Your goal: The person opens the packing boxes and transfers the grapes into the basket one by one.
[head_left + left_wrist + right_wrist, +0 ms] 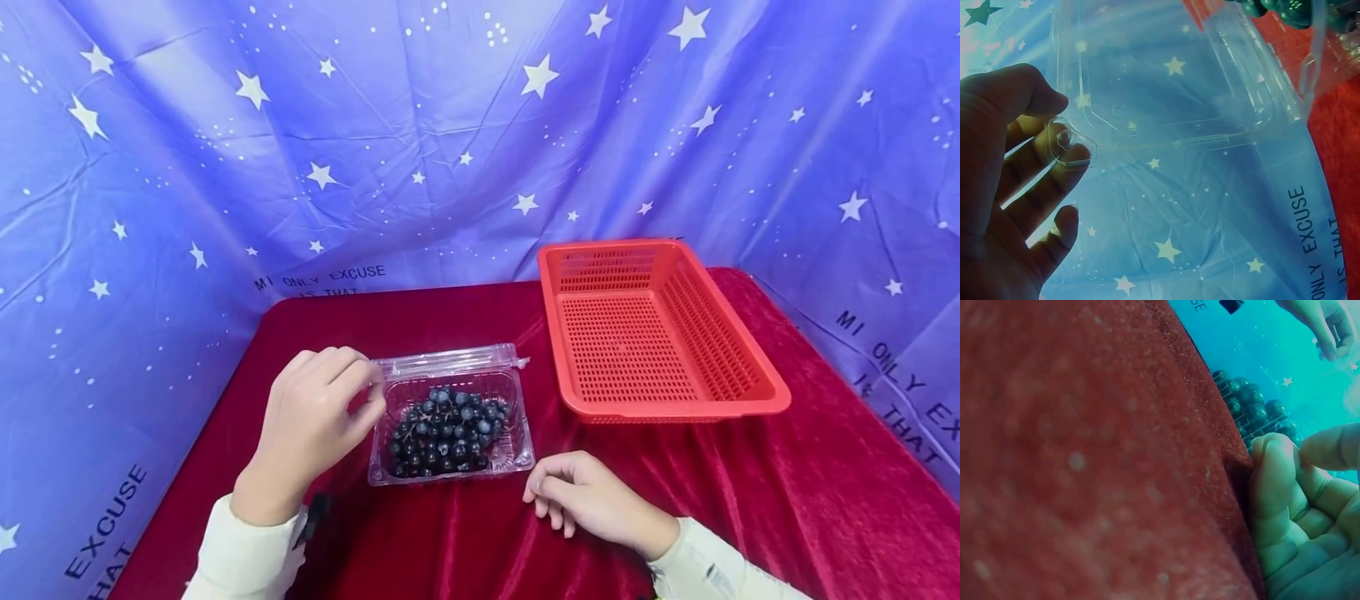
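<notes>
Grapes [447,432], 1 bunch in 1 clr box [522,437], 1 bskt [622,350]

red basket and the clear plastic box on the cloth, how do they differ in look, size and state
The basket is red with slotted walls, while the box is see-through. The basket is clearly larger than the box. The box holds dark grapes; none lie in the basket. The box has a raised lid, but no lid shows on the basket. Both are open-topped and sit on the red cloth.
</notes>
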Motion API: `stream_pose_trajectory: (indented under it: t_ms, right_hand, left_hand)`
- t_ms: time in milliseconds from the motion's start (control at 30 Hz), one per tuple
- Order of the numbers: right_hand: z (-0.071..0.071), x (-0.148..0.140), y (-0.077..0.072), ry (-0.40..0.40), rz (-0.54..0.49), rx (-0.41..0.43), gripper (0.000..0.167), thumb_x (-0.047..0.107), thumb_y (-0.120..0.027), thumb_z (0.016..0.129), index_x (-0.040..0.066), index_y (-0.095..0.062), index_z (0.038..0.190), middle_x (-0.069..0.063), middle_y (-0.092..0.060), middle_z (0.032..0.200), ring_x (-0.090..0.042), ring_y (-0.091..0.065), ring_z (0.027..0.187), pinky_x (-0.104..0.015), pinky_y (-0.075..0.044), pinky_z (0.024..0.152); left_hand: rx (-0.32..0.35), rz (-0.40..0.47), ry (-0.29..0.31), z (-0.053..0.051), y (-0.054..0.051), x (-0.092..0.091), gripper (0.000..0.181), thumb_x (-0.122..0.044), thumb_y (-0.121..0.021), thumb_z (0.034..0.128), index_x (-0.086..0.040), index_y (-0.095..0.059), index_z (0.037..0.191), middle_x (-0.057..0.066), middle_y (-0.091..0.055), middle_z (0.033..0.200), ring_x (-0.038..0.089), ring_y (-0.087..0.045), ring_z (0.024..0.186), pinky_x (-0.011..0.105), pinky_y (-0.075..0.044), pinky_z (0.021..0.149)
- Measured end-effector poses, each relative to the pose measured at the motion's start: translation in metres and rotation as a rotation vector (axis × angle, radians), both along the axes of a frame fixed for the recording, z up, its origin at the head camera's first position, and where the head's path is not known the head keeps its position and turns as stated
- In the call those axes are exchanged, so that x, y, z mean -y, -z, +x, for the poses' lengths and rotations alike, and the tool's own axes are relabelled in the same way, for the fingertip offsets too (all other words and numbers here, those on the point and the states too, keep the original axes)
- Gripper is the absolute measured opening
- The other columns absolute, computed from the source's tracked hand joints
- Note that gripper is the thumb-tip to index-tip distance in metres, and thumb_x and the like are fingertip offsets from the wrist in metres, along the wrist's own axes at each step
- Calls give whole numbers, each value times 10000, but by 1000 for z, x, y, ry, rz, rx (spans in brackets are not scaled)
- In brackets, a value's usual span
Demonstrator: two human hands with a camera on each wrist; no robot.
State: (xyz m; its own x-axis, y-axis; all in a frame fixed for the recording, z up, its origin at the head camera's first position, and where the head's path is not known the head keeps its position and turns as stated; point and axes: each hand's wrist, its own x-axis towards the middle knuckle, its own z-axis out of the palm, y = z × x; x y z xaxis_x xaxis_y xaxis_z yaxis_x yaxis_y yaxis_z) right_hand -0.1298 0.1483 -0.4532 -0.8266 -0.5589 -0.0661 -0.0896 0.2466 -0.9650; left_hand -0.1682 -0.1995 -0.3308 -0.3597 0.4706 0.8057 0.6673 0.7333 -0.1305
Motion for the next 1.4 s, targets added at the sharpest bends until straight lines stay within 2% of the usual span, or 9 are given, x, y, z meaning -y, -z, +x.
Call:
stream_pose_trajectory:
  t_ms: [267,400,500,700,800,1067,1233,1333,1400]
  right_hand:
    - [5,2,-7,70,-25,-18,199,117,-572,1033,37,-725,934,-124,-688,775,-94,-627,578,-377,-592,501]
    - [7,1,-15,105,32,-96,166,108,-593,1020,80,-722,920,-84,-684,771,-107,-649,576,-369,-602,530]
    - [8,0,-24,110,112,-216,152,91,-623,995,157,-725,904,1,-668,714,-82,-643,568,-314,-587,543]
    - [8,-2,-41,129,243,-608,265,61,-702,901,324,-691,882,217,-609,755,30,-568,649,-210,-518,600]
    - [5,0,-51,131,267,-711,303,65,-719,883,361,-658,885,238,-591,802,44,-546,681,-201,-510,608]
    - [-8,8,-79,124,324,-832,217,127,-728,891,337,-682,920,252,-611,859,16,-556,733,-214,-518,673]
    - [-23,17,-95,136,359,-859,148,152,-717,890,294,-695,925,224,-635,884,-13,-594,769,-228,-533,711]
    - [-33,24,-101,127,425,-871,91,168,-715,886,253,-713,918,181,-648,881,-46,-606,759,-240,-533,714]
    - [-39,28,-102,116,508,-890,66,184,-719,875,241,-718,908,154,-651,872,-62,-605,767,-263,-538,725]
  left_hand:
    - [30,25,-29,-9,-7,-2,84,-122,-621,858,-128,-687,806,-1,-683,779,184,-620,686,356,-422,590]
    - [49,43,-52,-13,-10,-4,69,-118,-639,854,-115,-696,816,6,-684,792,195,-630,671,355,-419,594]
    - [64,58,-71,-15,-12,-5,47,-112,-655,837,-118,-701,830,3,-670,789,195,-631,672,353,-413,595]
    - [105,79,-114,-19,-16,-7,44,-115,-670,828,-138,-707,836,-9,-644,761,171,-590,664,344,-402,577]
    - [136,82,-137,-21,-19,-8,57,-130,-658,846,-141,-713,834,-15,-626,744,161,-548,644,345,-406,568]
    - [230,108,-198,-25,-26,-8,51,-122,-717,831,-153,-758,833,-22,-675,776,164,-549,608,341,-430,529]
    - [275,125,-208,-27,-26,-6,95,-109,-753,851,-161,-817,898,-25,-728,868,150,-588,644,333,-449,541]
    - [274,125,-202,-28,-25,-6,148,-82,-757,861,-168,-836,951,-21,-745,904,146,-583,647,329,-446,546]
    - [265,126,-202,-29,-25,-5,175,-60,-755,862,-167,-838,973,-15,-756,920,149,-588,653,329,-448,550]
